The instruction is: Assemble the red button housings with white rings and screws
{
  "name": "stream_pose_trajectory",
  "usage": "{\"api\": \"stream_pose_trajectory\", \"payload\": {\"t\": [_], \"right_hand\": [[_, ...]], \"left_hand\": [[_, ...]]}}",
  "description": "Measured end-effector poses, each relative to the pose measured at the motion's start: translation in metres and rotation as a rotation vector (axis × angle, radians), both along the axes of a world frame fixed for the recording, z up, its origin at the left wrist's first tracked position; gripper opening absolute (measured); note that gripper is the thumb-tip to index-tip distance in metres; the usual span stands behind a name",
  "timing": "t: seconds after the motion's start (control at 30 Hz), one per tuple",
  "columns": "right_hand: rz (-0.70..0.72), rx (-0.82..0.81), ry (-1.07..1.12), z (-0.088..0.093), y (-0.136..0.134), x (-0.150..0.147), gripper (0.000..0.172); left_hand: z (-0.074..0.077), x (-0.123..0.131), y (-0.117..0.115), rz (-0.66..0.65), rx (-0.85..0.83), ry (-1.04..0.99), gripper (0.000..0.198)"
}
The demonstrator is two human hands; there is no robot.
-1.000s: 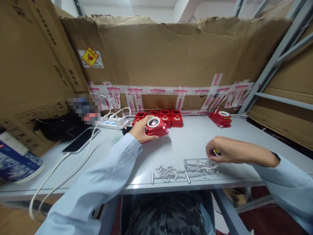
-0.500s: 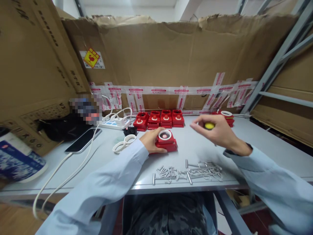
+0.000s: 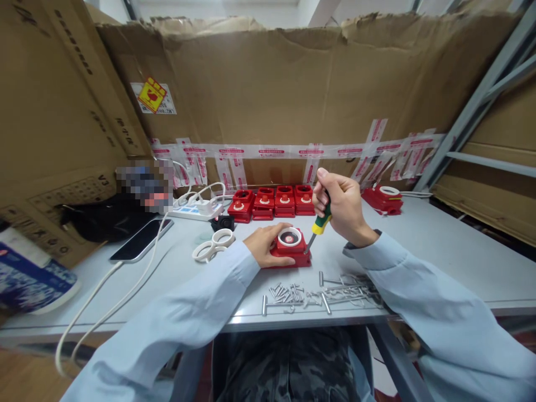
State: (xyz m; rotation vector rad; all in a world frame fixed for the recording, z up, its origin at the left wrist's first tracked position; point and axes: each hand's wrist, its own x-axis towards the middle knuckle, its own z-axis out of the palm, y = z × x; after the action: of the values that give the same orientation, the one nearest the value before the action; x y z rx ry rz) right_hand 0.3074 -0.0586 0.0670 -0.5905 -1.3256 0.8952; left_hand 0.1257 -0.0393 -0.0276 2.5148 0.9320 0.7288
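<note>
My left hand (image 3: 268, 245) grips a red box-shaped housing (image 3: 299, 258) from its left side, holding it on the table. A white ring (image 3: 289, 237) with a dark centre sits on top of that housing. My right hand (image 3: 343, 204) is closed around the green and yellow handle of a screwdriver (image 3: 320, 223). The screwdriver slants down to the left, its tip at the housing's right front corner. Nearer the table edge lie a pile of small screws (image 3: 288, 292) and several metal T-shaped pieces (image 3: 326, 303).
Several red housings (image 3: 285, 202) stand in a row at the back; another with a white ring (image 3: 383, 200) is at the back right. White rings (image 3: 204, 252), a phone (image 3: 142, 241), a power strip (image 3: 196, 211) and a bottle (image 3: 37, 273) are on the left. Cardboard (image 3: 268, 89) walls the back.
My right hand has moved left and turned, bringing the screwdriver tip down to the housing. The housing, with my left hand on it, has shifted slightly right.
</note>
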Motion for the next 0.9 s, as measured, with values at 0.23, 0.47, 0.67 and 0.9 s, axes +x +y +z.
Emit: {"api": "stream_pose_trajectory", "payload": {"t": [0.23, 0.47, 0.67, 0.9], "right_hand": [[-0.189, 0.054, -0.081, -0.004, -0.001, -0.003, 0.035], [-0.528, 0.361, -0.575, -0.008, -0.013, 0.001, 0.006], [-0.826, 0.235, -1.275, 0.015, -0.023, 0.008, 0.032], [-0.149, 0.368, -1.440, 0.046, -0.023, 0.016, 0.021]], "left_hand": [[-0.002, 0.000, 0.002, 0.004, -0.002, 0.000, 0.076], [-0.003, 0.000, 0.003, 0.013, 0.003, 0.016, 0.078], [-0.003, 0.000, 0.002, 0.021, -0.004, 0.013, 0.078], [0.005, 0.000, -0.002, -0.020, 0.002, 0.048, 0.073]]}}
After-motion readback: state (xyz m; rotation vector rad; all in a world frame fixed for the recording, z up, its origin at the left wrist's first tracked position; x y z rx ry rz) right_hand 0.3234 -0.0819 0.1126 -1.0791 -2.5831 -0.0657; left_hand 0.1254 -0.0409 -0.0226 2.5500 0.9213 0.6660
